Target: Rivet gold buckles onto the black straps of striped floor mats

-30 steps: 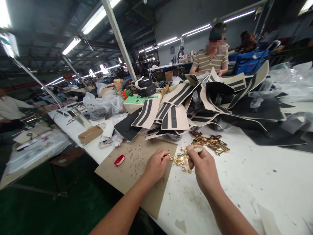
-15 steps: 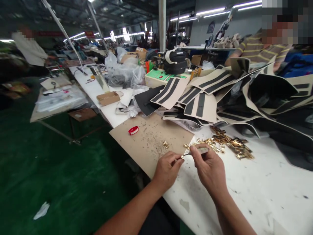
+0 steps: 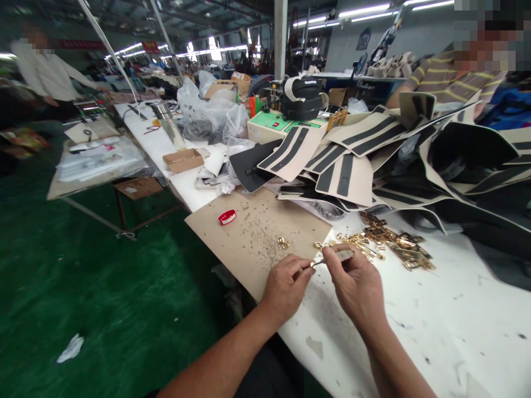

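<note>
Between thumb and forefinger, my left hand (image 3: 286, 286) pinches a small gold metal fitting (image 3: 312, 265). My right hand (image 3: 360, 290) is closed around a small tool with a pale, flat handle (image 3: 345, 255). Its thin dark tip points left and meets the fitting, or nearly so; the exact contact is too small to tell. Both hands are above the table's near edge. Just beyond them lie loose gold fittings (image 3: 283, 242) on a brown board (image 3: 215, 243) strewn with dark crumbs. A heap of gold rectangular hardware (image 3: 398, 243) rests on the white table (image 3: 435, 309).
Beige panels with black strips (image 3: 346, 176) are piled across the table's far right. On the board lies a red ring-shaped item (image 3: 227, 217). Behind are a small carton (image 3: 183, 161), plastic bags (image 3: 194, 113) and a green-topped machine (image 3: 269, 125). A co-worker in stripes (image 3: 448, 77) is at far right.
The view has shifted slightly. My hands keep nearly the same pose, with the tool tip still at the fitting. A person at far left has an arm stretched out farther to the right.
</note>
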Demonstrator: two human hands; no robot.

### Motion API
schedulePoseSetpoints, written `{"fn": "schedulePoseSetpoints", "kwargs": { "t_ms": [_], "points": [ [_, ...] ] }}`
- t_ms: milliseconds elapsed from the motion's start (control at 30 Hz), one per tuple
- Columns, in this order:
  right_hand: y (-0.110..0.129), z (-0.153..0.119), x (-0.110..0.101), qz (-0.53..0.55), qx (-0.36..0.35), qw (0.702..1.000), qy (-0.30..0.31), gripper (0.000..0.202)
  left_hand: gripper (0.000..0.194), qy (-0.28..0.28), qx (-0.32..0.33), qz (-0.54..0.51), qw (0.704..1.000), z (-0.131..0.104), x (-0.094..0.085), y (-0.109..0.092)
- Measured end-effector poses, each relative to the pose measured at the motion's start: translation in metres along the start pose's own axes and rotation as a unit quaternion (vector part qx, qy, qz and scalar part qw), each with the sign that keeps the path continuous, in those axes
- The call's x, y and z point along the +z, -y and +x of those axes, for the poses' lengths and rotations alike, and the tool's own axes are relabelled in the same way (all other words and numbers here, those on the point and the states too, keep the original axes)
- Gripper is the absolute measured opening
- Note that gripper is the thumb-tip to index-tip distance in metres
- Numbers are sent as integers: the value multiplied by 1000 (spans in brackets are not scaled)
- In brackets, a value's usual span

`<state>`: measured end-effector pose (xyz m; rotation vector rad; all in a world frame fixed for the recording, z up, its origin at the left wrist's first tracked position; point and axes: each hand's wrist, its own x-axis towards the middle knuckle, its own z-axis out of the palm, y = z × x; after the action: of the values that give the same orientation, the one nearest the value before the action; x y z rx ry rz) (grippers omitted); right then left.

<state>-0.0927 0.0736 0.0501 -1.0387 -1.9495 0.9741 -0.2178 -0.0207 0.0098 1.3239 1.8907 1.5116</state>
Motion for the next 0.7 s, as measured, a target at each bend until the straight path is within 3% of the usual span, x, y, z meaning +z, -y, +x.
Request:
{"fn": "schedulePoseSetpoints", "kwargs": {
  "t_ms": [400,567,700],
  "points": [
    [4,6,-9,-26,-9,999,20,38,15,-16,21,47,999,-2,2,-1],
    [3,11,-25,75,92,992,-51,42,17,2,3,200,980,5,-23,5],
    [1,15,-33,206,123,967,-87,41,24,48,-9,367,929,21,-46,-3]
  ]
}}
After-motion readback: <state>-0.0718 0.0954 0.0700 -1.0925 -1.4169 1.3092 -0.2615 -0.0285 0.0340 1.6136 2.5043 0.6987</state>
